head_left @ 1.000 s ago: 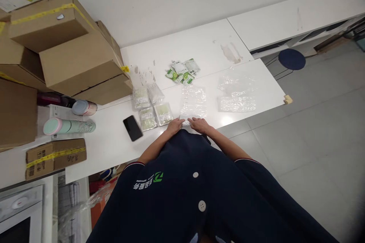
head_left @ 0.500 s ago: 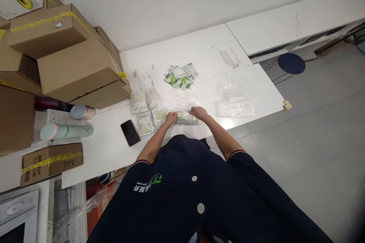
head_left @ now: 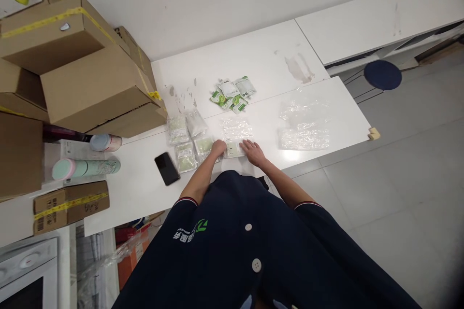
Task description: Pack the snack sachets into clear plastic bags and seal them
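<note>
My left hand (head_left: 218,147): curled at packet (head_left: 234,150), grip unclear
My right hand (head_left: 254,152): unclenched, fingers on packet
Phone (head_left: 166,169): left of both hands

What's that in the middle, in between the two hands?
In the head view, a clear plastic packet with something pale green in it lies on the white table, between the left hand and the right hand.

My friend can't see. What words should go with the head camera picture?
A person's left hand and right hand touch a clear packet with pale green contents on a white table. Similar packets and a black phone lie to the left; green and white pouches lie beyond.
</note>
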Demonstrator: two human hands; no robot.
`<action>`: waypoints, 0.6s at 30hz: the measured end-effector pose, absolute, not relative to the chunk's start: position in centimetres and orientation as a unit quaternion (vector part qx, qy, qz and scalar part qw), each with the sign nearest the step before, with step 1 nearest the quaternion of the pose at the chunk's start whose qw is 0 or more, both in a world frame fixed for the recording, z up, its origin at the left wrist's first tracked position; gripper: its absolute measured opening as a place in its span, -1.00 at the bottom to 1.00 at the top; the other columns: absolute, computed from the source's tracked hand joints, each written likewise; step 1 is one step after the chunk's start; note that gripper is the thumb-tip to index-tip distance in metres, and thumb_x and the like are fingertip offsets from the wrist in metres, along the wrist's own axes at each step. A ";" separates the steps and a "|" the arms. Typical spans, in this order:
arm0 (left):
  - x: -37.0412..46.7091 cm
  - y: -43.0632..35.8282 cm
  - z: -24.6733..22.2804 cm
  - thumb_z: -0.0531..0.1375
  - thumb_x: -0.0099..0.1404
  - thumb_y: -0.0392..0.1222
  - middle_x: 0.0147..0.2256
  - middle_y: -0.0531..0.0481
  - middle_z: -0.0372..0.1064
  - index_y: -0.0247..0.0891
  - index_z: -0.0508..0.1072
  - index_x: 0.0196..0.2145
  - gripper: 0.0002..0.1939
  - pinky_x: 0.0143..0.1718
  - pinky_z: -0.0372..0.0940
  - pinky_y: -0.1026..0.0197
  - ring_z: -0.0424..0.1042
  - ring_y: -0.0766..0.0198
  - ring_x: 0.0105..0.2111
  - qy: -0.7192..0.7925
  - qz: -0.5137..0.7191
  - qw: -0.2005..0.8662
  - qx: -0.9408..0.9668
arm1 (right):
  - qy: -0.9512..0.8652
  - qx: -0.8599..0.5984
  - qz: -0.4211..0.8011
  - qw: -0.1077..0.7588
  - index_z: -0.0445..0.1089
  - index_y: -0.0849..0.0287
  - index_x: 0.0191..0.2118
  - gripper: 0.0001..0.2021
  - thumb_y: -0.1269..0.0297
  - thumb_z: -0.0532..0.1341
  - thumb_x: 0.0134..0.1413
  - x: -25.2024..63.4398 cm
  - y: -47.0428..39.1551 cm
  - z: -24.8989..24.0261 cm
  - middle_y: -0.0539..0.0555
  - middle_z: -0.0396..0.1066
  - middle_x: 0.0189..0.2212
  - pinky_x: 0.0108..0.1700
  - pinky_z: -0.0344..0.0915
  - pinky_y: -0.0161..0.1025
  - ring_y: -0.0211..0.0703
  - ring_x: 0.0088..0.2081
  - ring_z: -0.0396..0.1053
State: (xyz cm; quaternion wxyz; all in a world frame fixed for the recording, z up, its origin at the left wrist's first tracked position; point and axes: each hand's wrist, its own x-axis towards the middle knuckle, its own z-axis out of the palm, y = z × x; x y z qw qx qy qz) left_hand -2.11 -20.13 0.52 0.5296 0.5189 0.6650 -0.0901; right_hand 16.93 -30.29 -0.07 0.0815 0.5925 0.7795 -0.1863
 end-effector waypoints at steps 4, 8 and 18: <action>-3.2 -21.0 1.6 0.14 0.17 -0.33 -0.04 -0.37 0.39 -0.39 0.38 -0.01 -0.61 0.02 0.24 0.04 0.37 -0.05 0.03 0.654 -0.069 0.383 0.649 | 0.783 0.566 -0.235 0.101 0.08 0.15 0.31 -0.39 0.56 -0.06 0.13 17.6 -29.0 1.3 0.18 0.06 0.31 0.23 -0.01 0.12 0.10 0.30 0.02; -6.4 -23.3 2.2 0.15 0.11 -0.39 0.18 -0.18 0.20 -0.24 0.31 0.13 -0.41 0.16 0.15 0.09 0.21 0.07 0.18 0.437 -0.022 0.432 0.789 | 0.758 0.552 -0.319 0.137 0.20 0.07 0.24 -0.44 0.52 -0.05 0.12 18.4 -28.8 3.2 0.16 0.28 0.18 0.08 0.19 0.03 0.09 0.13 0.28; -5.3 -26.0 0.4 0.04 0.33 0.02 -0.42 -0.04 0.41 -0.28 0.42 -0.40 -0.66 -0.27 0.24 0.22 0.42 0.18 -0.33 0.587 0.040 0.453 0.670 | 0.700 0.559 -0.426 0.127 0.46 0.18 -0.17 -0.72 0.47 0.10 0.01 19.2 -23.3 3.9 0.14 0.50 -0.19 -0.27 0.25 -0.28 -0.05 -0.21 0.42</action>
